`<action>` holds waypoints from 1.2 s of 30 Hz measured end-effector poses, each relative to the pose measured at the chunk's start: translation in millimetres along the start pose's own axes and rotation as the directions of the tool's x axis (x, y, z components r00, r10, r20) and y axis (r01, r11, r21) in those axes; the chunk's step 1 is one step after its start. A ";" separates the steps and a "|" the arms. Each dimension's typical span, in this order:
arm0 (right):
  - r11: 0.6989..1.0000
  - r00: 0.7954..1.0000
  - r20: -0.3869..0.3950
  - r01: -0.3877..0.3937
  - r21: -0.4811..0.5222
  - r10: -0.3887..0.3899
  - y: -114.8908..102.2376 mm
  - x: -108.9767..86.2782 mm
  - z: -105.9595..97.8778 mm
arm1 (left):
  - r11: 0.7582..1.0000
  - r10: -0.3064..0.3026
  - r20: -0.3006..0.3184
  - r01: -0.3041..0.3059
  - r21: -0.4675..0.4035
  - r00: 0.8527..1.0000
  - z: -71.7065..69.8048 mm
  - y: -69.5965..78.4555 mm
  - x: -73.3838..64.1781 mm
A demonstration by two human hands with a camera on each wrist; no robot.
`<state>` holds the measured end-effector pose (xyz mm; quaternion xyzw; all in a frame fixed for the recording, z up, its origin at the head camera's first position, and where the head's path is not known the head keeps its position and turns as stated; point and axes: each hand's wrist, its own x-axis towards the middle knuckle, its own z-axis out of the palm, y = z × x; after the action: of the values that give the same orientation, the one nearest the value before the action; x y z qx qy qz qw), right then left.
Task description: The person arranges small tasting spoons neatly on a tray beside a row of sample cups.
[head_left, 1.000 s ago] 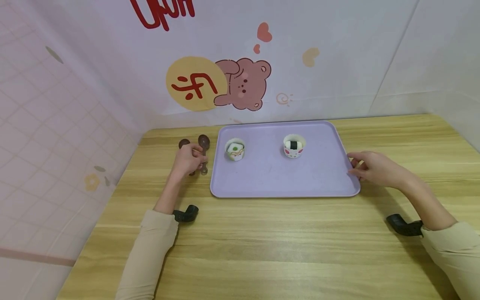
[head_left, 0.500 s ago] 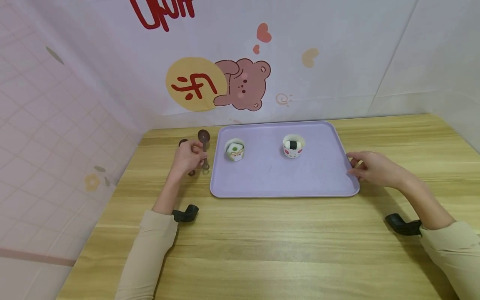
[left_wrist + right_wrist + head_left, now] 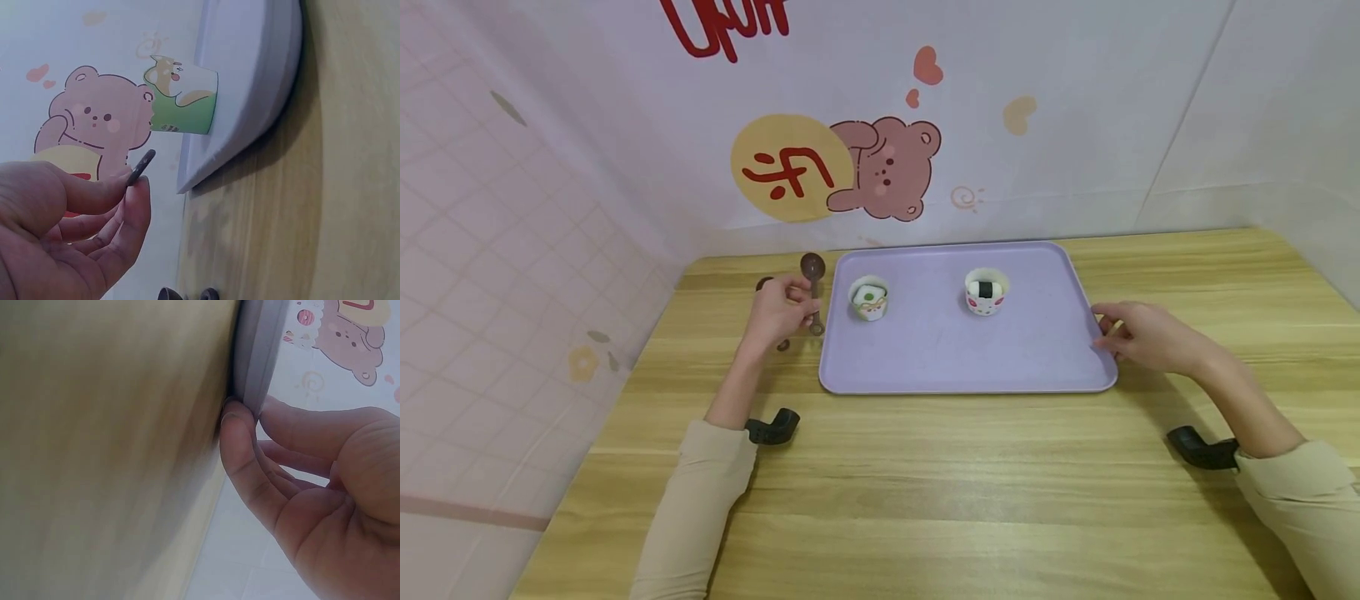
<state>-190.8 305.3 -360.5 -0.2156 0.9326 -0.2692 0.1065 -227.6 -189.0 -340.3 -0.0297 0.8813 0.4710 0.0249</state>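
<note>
My left hand (image 3: 778, 317) pinches the handle of a dark brown spoon (image 3: 812, 267) between thumb and fingers, just off the tray's left edge. In the left wrist view the spoon's handle (image 3: 142, 167) sticks out past the fingertips, above the table. A second brown spoon (image 3: 764, 283) lies beneath this hand, mostly hidden by it. My right hand (image 3: 1142, 335) pinches the right rim of the lavender tray (image 3: 955, 367), thumb on top and fingers below, as the right wrist view shows. On the tray stand two small printed cups, a green-and-white one (image 3: 872, 311) and a pink-spotted one (image 3: 984, 305).
The left cup holds a white piece with a green dot (image 3: 869, 296). In the right cup sits a white roll with a black band (image 3: 986, 289). A wooden table (image 3: 925, 483) extends around the tray, with a printed wall sheet (image 3: 1075, 125) behind it.
My left hand has raised the spoon from the table and shifted it slightly right and away, closer to the tray. The second spoon stays put; my right hand keeps its grip on the tray.
</note>
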 end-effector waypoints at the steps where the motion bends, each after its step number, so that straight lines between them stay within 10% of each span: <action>1: 1.000 1.000 -0.002 0.001 0.002 -0.001 -0.4 0.1 0.4 | 1.000 0.002 -0.002 -0.002 -0.007 1.000 0.1 0.8 -0.4; 36: 1.000 1.000 -0.015 0.014 -0.027 -0.014 1.5 2.1 2.0 | 0.993 0.018 0.031 -0.014 -0.120 0.999 14.9 29.5 -7.6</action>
<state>-192.5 304.6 -363.1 -0.2216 0.9353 -0.2592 0.0947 -222.1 -160.1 -323.6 -0.0168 0.8511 0.5237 0.0334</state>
